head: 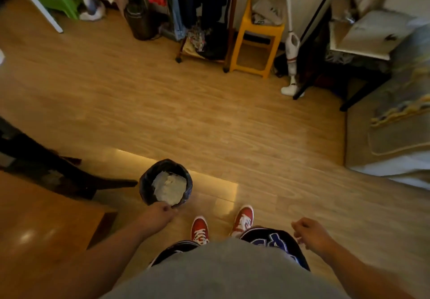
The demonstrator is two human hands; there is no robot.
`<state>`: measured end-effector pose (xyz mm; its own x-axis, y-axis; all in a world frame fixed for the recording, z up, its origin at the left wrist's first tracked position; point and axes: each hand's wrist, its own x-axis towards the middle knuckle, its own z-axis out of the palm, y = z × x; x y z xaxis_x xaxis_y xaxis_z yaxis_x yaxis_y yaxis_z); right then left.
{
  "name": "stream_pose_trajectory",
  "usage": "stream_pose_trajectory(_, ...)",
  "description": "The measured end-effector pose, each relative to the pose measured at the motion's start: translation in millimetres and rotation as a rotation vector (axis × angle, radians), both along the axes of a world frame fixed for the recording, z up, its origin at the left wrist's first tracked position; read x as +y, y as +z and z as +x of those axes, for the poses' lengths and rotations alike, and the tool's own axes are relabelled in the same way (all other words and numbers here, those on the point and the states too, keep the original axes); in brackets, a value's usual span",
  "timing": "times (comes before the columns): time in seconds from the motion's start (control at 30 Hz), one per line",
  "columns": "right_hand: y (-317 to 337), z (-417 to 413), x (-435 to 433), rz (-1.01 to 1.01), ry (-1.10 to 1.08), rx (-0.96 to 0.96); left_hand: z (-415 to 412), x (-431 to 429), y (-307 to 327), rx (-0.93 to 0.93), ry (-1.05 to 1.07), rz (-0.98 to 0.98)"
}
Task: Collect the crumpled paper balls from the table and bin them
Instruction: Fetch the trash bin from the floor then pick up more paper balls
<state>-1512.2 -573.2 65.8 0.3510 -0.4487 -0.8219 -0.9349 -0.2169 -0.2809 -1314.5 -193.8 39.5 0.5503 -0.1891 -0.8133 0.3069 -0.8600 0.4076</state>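
Warm wooden floor [209,117] fills most of the frame. There's a clothes rack [204,8] and a yellow stool [256,43] along the top, and a bed [384,136] at the right edge.

I'm looking down at the bin [145,189], lower centre-left, lined with a black bag. Pale crumpled paper [169,187] sits inside it, filling most of the opening.

My left hand [160,212] is at the bin's near rim with the fingers curled down. I cannot tell whether they pinch the liner, hold a ball or hold nothing. My right hand [311,233] hangs at lower right, loosely curled and holding nothing.

I'd expect this paper to weigh almost nothing. It should be springy, easy to crush and not fragile, so a loose cupped grip round the whole ball should do. Squeeze too lightly, though, and it could pop out.

The table [35,217] shows only as a corner at lower left, and I see no balls on that part.

A dark furniture leg [111,183] reaches right up to the bin's left side, so that side is crowded. My red shoes [200,229] stand just right of the bin, with open floor beyond.
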Motion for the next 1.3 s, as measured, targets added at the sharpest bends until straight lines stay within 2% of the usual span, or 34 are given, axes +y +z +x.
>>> stream_pose_trajectory(0.1, -10.6, 19.0, -33.2, 0.007, -0.066, 0.045, 44.2, -65.0, 3.1, -0.046, -0.017, -0.049)
stream_pose_trajectory(0.2, -22.2, 47.3, -73.1, 0.035, -0.099, 0.084, 84.8, -126.7, 2.5, -0.012, -0.015, -0.125)
stream_pose_trajectory(0.4, -28.4, 138.1, -168.1, 0.012, 0.009, 0.087, 149.2, -200.9, 0.3, -0.011, 0.088, -0.1)
stream_pose_trajectory(0.57, -14.9, 253.3, -213.9, 0.021, 0.346, 0.034, 175.9, -186.4, 1.1, -0.038, 0.144, 0.031)
stream_pose_trajectory(0.7, -13.4, 362.2, -208.9, 0.03, 0.546, -0.026, 178.9, -156.5, -6.6, -0.008, 0.331, 0.073)
stream_pose_trajectory(0.97, -34.4, 567.4, -126.1, 0.076, 0.783, -0.108, 196.7, -111.0, -42.2, 0.113, 0.736, 0.152)
stream_pose_trajectory(1.2, -37.3, 697.9, -89.1, 0.07, 0.898, -0.067, 273.0, -87.6, -43.5, 0.125, 0.958, 0.094)
stream_pose_trajectory(1.3, -33.1, 745.7, -86.8, 0.03, 0.914, -0.069, 324.7, -80.7, -27.5, 0.072, 0.958, 0.072)
